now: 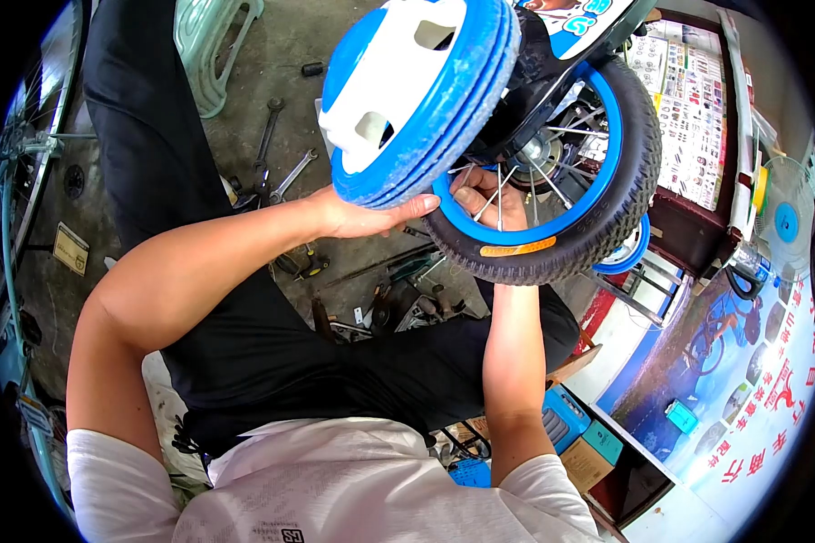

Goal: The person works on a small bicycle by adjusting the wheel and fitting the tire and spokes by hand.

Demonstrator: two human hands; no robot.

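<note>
1. Two hands were in close on the wheels, both of which hung over the floor (281,50), toward its right-hand edge by the counter (684,217).
2. Nearest the camera sat the small blue-and-white wheel (407,86), tilted, its long axis slanting from upper right to lower left; the larger spoked wheel (539,147) was just behind it, to the right.
3. And look at the left hand (362,217)! It lay at the small wheel's lower rim, thumb stretched rightward; its fingers were largely hidden, so grip and opening couldn't be told.
4. Right hand (485,195), nearer the spoked wheel's middle: forearm straight up behind the tyre, fingers curled close together beyond the spokes. What they held, if anything, couldn't be told.
</note>
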